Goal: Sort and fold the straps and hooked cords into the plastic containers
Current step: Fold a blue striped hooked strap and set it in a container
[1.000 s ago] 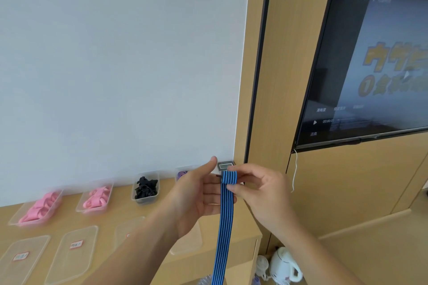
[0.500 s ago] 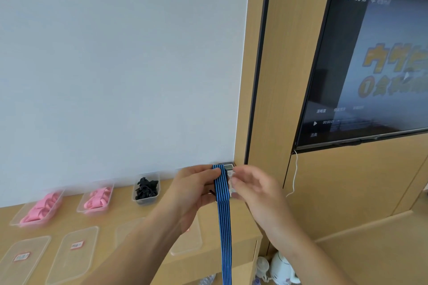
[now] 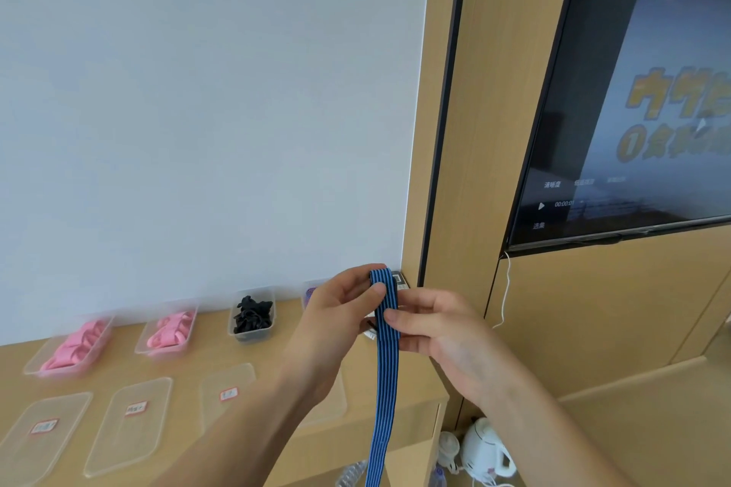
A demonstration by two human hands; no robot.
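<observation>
Blue striped strap (image 3: 385, 312) held in front of the wooden surface (image 3: 300, 443), its top end folded over and its length hanging straight down past the surface's front edge. Left hand (image 3: 340, 312): grip closed on the strap's folded top, thumb across its face. Right hand (image 3: 439, 328): fingertips pinch the strap just below the fold. Behind the strap, on the surface against the white wall, stand two containers of pink straps (image 3: 77, 346) (image 3: 170, 330) and one container of black cords (image 3: 252, 316). In front of these lie clear lids (image 3: 130, 423) with labels.
</observation>
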